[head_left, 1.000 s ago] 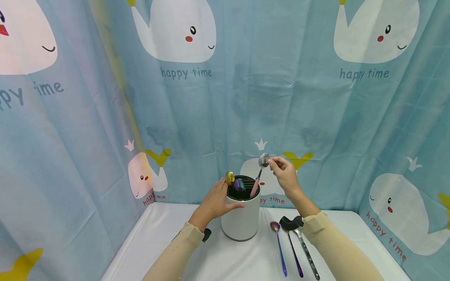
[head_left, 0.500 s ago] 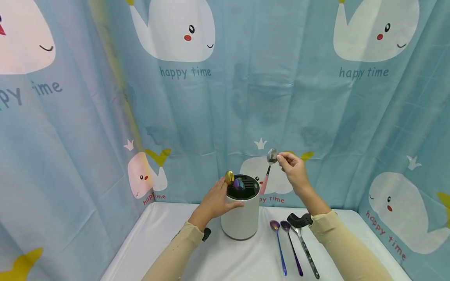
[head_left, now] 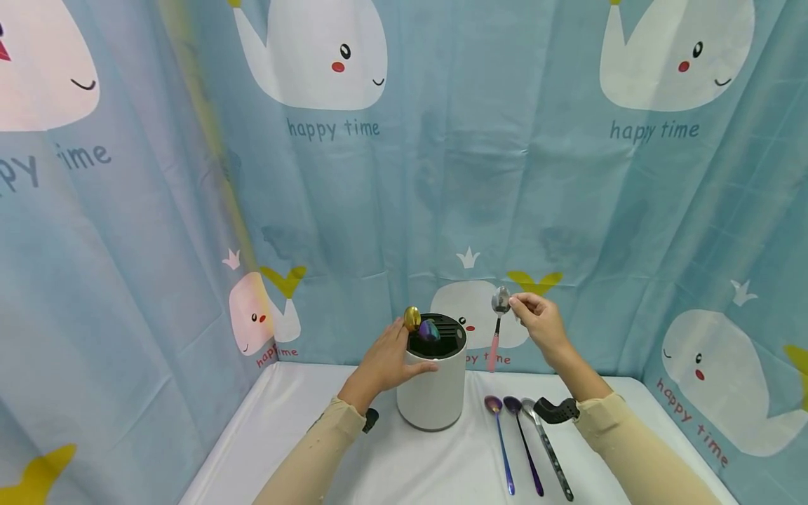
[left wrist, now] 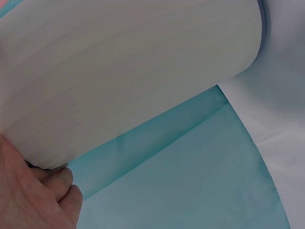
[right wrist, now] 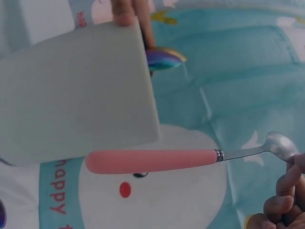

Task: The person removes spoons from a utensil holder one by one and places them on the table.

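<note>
My right hand pinches a spoon by its silver bowl. The spoon hangs with its pink handle downward, right of the white utensil holder and apart from it. With fingers at the top edge and thumb across the front, my left hand holds the holder, which stands upright on the table. In the left wrist view, curled fingertips show at its rim. Sticking out of the black slotted top are a gold spoon head and a rainbow-coloured spoon head.
On the white tablecloth, right of the holder, lie a purple-blue long spoon, a dark purple spoon and a silver utensil with a patterned dark handle. A blue whale-print curtain surrounds the table.
My right hand has drawn the pink-handled spoon up out of the holder, then moved it right and lowered it a little. The left hand has stayed on the holder.
</note>
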Motion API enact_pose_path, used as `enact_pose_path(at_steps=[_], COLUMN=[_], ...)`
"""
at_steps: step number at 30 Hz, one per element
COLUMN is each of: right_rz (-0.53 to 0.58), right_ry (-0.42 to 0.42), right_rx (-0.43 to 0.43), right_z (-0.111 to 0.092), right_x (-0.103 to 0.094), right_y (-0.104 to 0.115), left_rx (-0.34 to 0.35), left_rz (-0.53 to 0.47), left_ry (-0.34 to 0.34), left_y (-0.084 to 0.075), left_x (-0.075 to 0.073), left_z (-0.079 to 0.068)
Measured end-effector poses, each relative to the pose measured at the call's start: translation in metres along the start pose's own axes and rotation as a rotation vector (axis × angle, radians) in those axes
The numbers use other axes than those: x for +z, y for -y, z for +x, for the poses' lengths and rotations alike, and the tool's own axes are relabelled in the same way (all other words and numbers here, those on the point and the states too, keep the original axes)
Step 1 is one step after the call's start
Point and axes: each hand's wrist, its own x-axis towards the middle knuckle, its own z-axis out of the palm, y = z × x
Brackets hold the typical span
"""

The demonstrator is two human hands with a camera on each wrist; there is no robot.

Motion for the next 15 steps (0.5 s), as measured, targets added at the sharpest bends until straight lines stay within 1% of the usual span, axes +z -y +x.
enact_pose_path(at_steps=[8, 15], right_rz=[-0.101, -0.177], right_ry=[0.013, 0.072], right_rx=[0.056, 0.13], right_z=[-0.01, -0.018], right_x=[-0.022, -0.046], right_y=[-0.019, -0.039], left_rx=[0.0, 0.0], left_rz=[-0.006, -0.001], left_ry=[0.006, 0.005], left_y=[-0.001, -0.002], left_x=[-0.001, -0.001], left_z=[0.0, -0.001])
